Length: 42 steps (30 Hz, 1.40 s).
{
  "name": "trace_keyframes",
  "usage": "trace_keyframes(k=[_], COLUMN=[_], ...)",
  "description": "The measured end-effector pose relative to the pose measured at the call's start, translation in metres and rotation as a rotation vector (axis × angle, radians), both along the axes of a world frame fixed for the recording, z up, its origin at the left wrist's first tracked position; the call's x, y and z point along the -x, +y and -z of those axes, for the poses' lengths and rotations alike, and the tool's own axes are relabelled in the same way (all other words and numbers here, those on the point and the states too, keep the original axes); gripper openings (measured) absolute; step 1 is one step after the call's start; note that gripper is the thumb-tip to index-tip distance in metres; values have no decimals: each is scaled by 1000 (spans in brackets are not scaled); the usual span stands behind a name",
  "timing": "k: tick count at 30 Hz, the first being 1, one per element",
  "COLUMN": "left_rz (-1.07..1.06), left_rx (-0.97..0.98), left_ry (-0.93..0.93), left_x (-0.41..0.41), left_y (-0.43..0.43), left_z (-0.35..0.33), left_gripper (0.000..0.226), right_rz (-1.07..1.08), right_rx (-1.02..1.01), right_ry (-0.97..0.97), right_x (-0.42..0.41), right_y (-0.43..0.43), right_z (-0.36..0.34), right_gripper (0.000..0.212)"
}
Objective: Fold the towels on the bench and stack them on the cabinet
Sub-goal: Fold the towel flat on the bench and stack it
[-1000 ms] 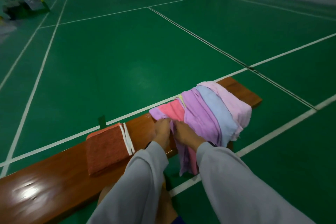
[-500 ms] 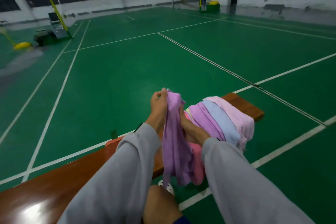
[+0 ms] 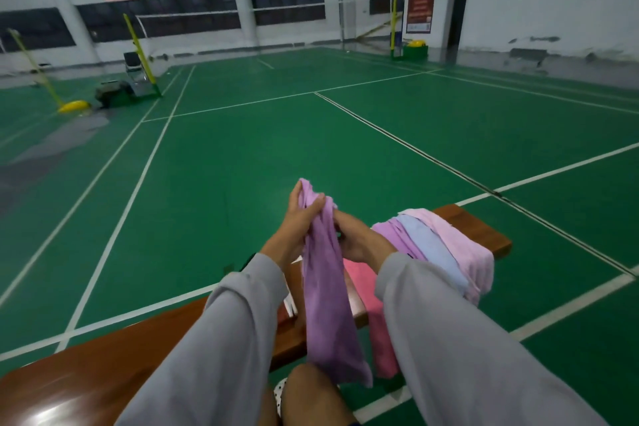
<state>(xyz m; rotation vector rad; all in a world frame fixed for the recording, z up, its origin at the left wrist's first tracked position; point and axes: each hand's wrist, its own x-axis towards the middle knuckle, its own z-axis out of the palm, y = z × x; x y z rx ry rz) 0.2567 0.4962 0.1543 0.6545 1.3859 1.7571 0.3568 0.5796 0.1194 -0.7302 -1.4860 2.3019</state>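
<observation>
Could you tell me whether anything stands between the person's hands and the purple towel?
Nothing does: the left hand and right hand both grip the purple towel near its top, and it hangs in front of the bench. The cabinet is not in view, so that path cannot be judged.

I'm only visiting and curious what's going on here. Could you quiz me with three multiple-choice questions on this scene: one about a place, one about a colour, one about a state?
1. Where does the towel pile lie?
A. on the floor
B. on the bench
C. on a chair

2. What colour is the lifted towel?
A. purple
B. green
C. white

3. How is the lifted towel held?
A. folded flat
B. hanging loose from the left hand and right hand
C. spread over the bench

Answers:
1. B, the pile drapes over the bench's right end.
2. A, it is plainly purple.
3. B, both hands grip its top while it dangles.
</observation>
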Motion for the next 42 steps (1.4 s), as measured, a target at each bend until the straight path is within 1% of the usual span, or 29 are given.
trace_keyframes(k=[2, 4, 5, 6, 7, 9, 10, 12, 13, 16, 17, 19, 20, 21, 23, 24, 26, 27, 29, 31, 33, 34, 35, 36, 37, 38, 39, 41, 42], left_rz=[-41, -143, -157, -146, -115, -62, -63, -139, -177, -282, -316, -366, -398, -432, -466, -471, -446, -422, -384, -341, -329, -355, -402, -461, -517, -565, -603, -661, -686], left_rx=[19, 111, 203, 304, 378, 434, 430, 375, 346, 270, 252, 214, 186, 156, 126, 123, 102, 88, 70, 51, 38, 34, 37, 36, 39, 44, 60, 90, 92], left_ry=[-62, -40, -8, 41, 86, 171, 197, 215, 227, 266, 272, 293, 313, 334, 381, 400, 370, 349, 340, 283, 237, 231, 238, 247, 262, 292, 331, 391, 384], left_x=[12, 30, 39, 45, 47, 44, 42, 40, 40, 43, 44, 48, 50, 52, 58, 61, 64, 62, 58, 54, 54, 60, 66, 74, 82, 91, 99, 116, 126], left_y=[-10, -13, -15, -19, -23, -34, -38, -40, -40, -39, -38, -37, -37, -37, -39, -39, -39, -38, -35, -32, -33, -34, -36, -37, -40, -41, -44, -53, -58], left_z=[8, 6, 5, 2, -2, -6, -7, -9, -9, -10, -10, -12, -15, -18, -22, -22, -20, -19, -17, -15, -18, -19, -23, -25, -29, -31, -34, -38, -40], left_gripper=[94, 97, 102, 103, 95, 63, 47, 29, 26, 20, 19, 21, 21, 21, 17, 16, 17, 19, 23, 24, 22, 22, 20, 19, 17, 17, 17, 16, 17], right_rz=[-63, -157, -167, -135, -90, -34, -8, 43, 73, 173, 196, 254, 286, 313, 335, 312, 157, 82, -42, -120, -143, -95, -46, 6, 75, 89, 96, 115, 149], right_rx=[48, 34, -11, -92, -171, -283, -298, -301, -305, -347, -336, -249, -198, -141, -15, 88, 309, 376, 433, 423, 420, 399, 379, 345, 288, 221, 160, 79, 67], right_ry=[27, 24, 10, -21, -29, -24, -22, -2, 10, -21, -40, -62, -36, 28, 163, 219, 298, 304, 298, 230, 225, 227, 226, 218, 199, 177, 147, 92, 90], right_x=[10, 20, 25, 31, 38, 50, 54, 59, 62, 71, 73, 73, 70, 68, 61, 57, 51, 48, 44, 46, 53, 56, 59, 62, 64, 65, 65, 62, 62], right_y=[0, -1, -2, -4, -3, -2, -1, -4, -3, -4, -4, -3, -2, 0, -3, -5, -16, -24, -37, -41, -37, -34, -31, -26, -21, -15, -9, -4, 3], right_z=[-14, -28, -36, -43, -49, -59, -62, -64, -59, -48, -46, -47, -51, -54, -58, -59, -55, -51, -40, -32, -35, -40, -47, -52, -55, -56, -59, -68, -71], right_gripper=[78, 97, 96, 86, 73, 60, 60, 56, 51, 59, 54, 39, 35, 36, 52, 56, 60, 69, 84, 96, 99, 96, 87, 71, 46, 19, 8, 13, 27])
